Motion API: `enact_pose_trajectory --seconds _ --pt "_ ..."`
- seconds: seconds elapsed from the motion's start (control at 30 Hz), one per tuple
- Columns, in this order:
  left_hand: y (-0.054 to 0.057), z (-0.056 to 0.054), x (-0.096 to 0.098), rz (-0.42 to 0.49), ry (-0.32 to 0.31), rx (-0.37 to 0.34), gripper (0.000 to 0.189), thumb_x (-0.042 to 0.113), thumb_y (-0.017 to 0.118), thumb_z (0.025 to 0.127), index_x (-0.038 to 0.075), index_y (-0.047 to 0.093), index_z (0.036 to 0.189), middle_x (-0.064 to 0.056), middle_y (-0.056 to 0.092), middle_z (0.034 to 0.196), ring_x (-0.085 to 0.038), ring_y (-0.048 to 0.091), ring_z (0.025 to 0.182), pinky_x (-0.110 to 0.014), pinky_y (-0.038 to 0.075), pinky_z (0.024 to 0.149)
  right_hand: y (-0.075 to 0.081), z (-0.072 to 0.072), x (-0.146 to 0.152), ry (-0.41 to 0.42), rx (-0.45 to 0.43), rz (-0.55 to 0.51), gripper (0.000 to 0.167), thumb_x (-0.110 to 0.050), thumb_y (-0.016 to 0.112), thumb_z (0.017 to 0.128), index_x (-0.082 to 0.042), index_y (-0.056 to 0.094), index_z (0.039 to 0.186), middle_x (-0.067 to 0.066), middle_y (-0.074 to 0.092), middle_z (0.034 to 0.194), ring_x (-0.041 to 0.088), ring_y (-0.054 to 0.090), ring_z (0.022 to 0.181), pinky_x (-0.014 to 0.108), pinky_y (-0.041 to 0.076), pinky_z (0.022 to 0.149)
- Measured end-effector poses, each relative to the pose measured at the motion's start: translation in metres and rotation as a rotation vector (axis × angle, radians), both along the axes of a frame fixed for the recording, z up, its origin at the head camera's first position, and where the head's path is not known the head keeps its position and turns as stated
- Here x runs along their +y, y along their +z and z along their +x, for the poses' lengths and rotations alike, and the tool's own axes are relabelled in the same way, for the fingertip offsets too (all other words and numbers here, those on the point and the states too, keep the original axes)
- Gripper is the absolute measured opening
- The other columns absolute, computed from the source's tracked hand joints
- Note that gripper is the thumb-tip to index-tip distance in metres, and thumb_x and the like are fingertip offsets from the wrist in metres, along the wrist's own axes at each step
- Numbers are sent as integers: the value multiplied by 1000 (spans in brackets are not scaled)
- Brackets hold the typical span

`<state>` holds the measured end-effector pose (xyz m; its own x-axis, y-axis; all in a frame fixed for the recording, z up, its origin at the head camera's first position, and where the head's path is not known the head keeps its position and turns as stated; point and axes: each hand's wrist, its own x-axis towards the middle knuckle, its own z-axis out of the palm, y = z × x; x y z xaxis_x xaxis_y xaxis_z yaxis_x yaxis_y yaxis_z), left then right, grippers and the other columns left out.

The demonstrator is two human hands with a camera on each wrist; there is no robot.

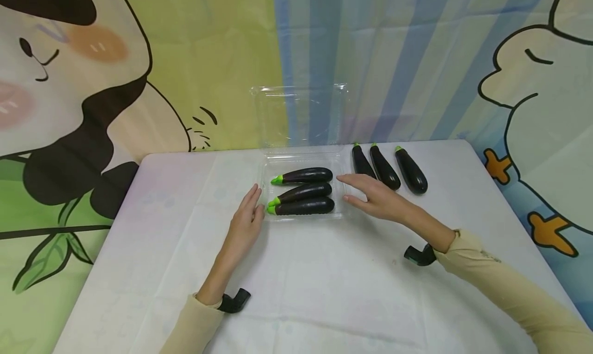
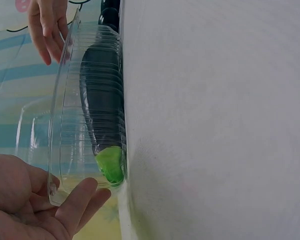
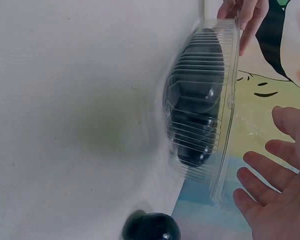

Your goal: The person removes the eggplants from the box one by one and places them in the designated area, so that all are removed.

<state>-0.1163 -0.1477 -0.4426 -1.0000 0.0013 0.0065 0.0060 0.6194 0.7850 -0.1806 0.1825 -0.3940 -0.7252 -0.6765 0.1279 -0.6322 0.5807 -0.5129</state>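
Observation:
A clear plastic clamshell box [image 1: 303, 160] lies with its lid [image 1: 301, 114] raised at the back. Inside are three dark eggplants with green stem ends: a far one [image 1: 308, 175], a middle one [image 1: 306, 192] and a near one [image 1: 303, 206]. My left hand [image 1: 244, 225] rests at the box's left edge; in the left wrist view its extended fingers [image 2: 82, 202] are right at the box's near corner. To the right of the box, my right hand [image 1: 382, 199] hovers with its fingers spread and holds nothing, as the right wrist view shows.
Three more eggplants lie on the white-covered table [image 1: 324, 292] right of the box: a left one [image 1: 362, 161], a middle one [image 1: 384, 167] and a right one [image 1: 411, 171]. A cartoon-printed curtain [image 1: 222, 60] hangs behind the table.

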Motion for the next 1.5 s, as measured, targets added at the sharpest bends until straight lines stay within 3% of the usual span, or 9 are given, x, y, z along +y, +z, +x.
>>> enact_pose_trajectory --seconds 0.47,0.67,0.87,1.27,1.5 --pt "2 1 1 -4 8 -12 51 21 41 103 8 31 152 -2 22 163 -25 27 148 -48 35 115 -3 2 -25 93 -1 19 48 -23 62 95 -5 52 139 13 57 140 32 51 131 50 44 108" --pt "3 1 1 1 9 -15 51 22 40 104 8 31 152 1 21 163 -25 27 148 -48 35 115 -4 -7 -45 196 -82 66 45 -28 58 97 -8 54 138 10 58 138 30 53 130 47 45 107" --pt "3 1 1 8 -3 -4 51 20 40 104 6 31 151 -4 22 163 -27 33 145 -47 40 112 -8 -21 -62 291 -130 92 43 -26 56 99 -9 55 137 9 59 138 27 54 130 44 46 107" --pt "3 1 1 -2 -1 -1 50 18 41 103 5 33 151 -4 23 162 -29 42 139 -47 44 108 -16 -29 -78 347 -211 118 40 -23 58 98 -7 58 134 9 60 137 28 54 129 45 46 107" --pt "1 1 2 -9 -1 1 50 20 40 103 6 32 151 -3 22 163 -28 37 143 -48 41 110 -20 -30 -77 330 -278 128 42 -22 58 97 -11 55 138 8 57 140 25 54 130 42 48 104"
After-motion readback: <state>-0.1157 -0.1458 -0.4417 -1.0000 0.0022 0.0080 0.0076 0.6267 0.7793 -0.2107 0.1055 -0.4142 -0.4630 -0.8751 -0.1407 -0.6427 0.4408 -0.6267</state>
